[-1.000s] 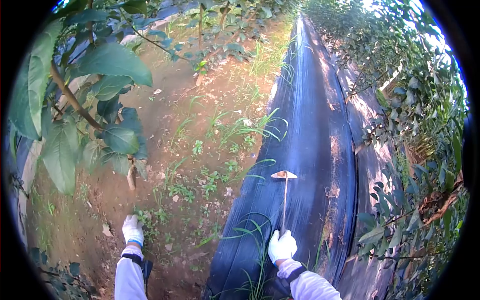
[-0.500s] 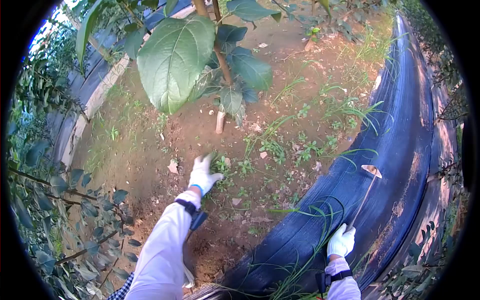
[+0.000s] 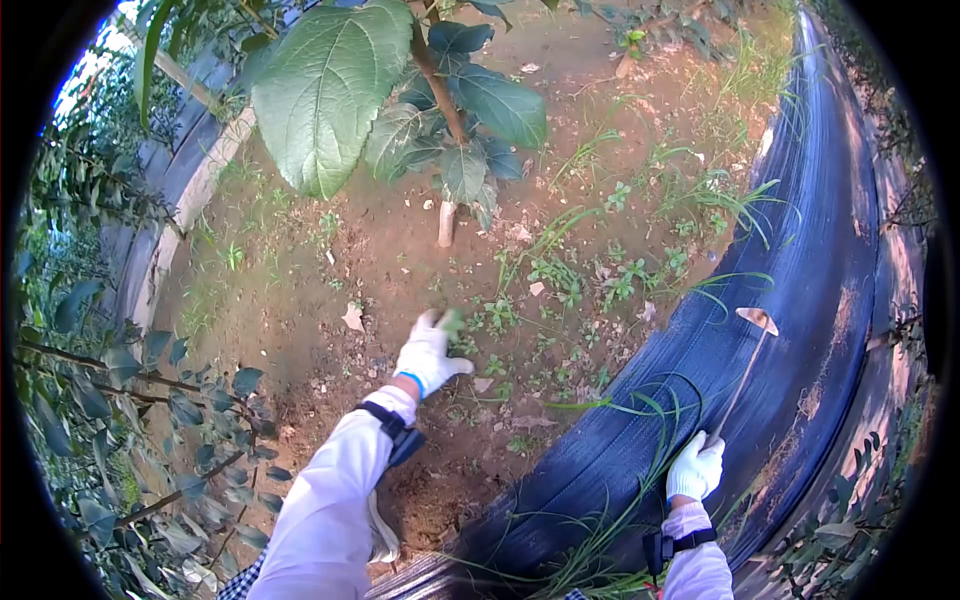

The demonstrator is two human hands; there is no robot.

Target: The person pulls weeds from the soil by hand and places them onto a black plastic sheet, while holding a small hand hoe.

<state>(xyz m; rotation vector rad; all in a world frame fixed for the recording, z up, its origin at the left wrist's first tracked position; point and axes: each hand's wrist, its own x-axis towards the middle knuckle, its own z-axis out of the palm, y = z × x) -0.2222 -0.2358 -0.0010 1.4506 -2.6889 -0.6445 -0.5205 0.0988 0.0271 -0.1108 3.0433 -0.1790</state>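
Note:
My left hand (image 3: 426, 354), in a white glove, is low over the soil, with its fingers curled against a small green weed (image 3: 453, 322). The weed is blurred at the fingertips, and the thumb sticks out to the right. My right hand (image 3: 695, 467), also gloved in white, is closed around the thin handle of a small hoe (image 3: 746, 380). Its pale metal blade (image 3: 757, 320) points away from me, over the black ground sheet (image 3: 640, 420). More low weeds (image 3: 497, 315) grow just right of my left hand.
A young tree trunk (image 3: 446, 222) rises ahead, with a large leaf (image 3: 330, 95) hanging close to the camera. Leafy branches (image 3: 180, 400) crowd the left side. Long grass blades (image 3: 620, 520) lie over the sheet by my right wrist. A dry leaf (image 3: 353, 317) lies on the soil.
My left hand has shifted right and slightly toward me, and the weed at its fingertips has moved with it. My right hand still grips the hoe. The view has tilted slightly.

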